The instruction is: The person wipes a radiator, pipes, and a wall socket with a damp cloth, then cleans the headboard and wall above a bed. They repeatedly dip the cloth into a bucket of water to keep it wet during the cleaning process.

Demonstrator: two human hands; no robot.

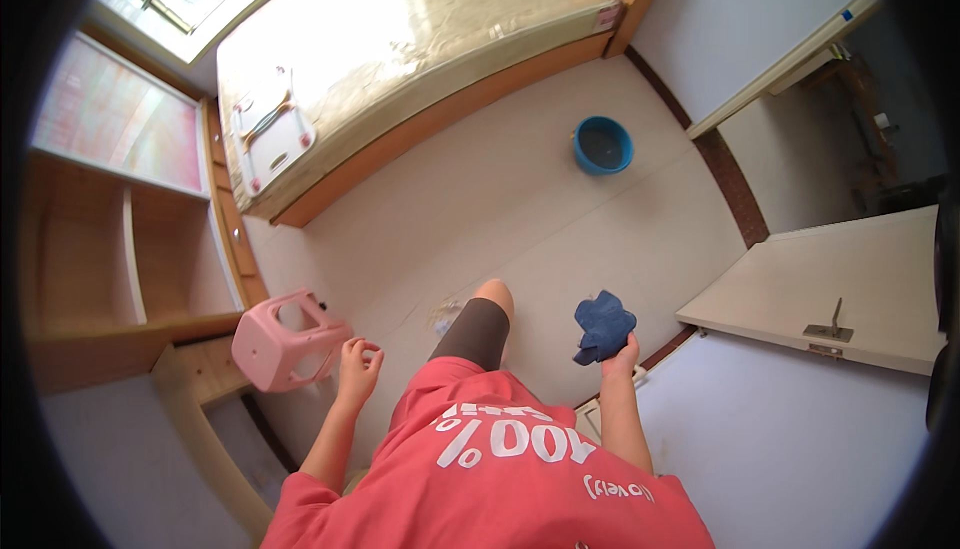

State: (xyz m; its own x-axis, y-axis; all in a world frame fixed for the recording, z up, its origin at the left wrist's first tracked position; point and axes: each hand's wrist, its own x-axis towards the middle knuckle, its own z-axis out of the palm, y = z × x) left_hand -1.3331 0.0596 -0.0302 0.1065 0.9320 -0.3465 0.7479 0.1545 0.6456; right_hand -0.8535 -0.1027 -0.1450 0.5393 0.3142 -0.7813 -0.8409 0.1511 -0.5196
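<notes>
My right hand point(622, 356) is closed around a crumpled dark blue cloth point(604, 326), held out above the floor on the right. My left hand point(361, 366) has its fingers loosely curled and holds nothing that I can see. Just left of it is a pink plastic stool point(271, 350), whose seat faces left in the view. Farther off, a blue plastic bucket point(603, 145) with dark contents stands on the pale tiled floor point(480, 211). One of my knees, in dark shorts, shows between my hands.
A plastic-covered mattress point(420, 46) on a wooden bed base lies ahead, bearing a white folding tray table point(274, 140). Wooden shelving point(131, 256) stands at left. An open door point(825, 294) and a doorway are at right. Something small and clear lies near my knee.
</notes>
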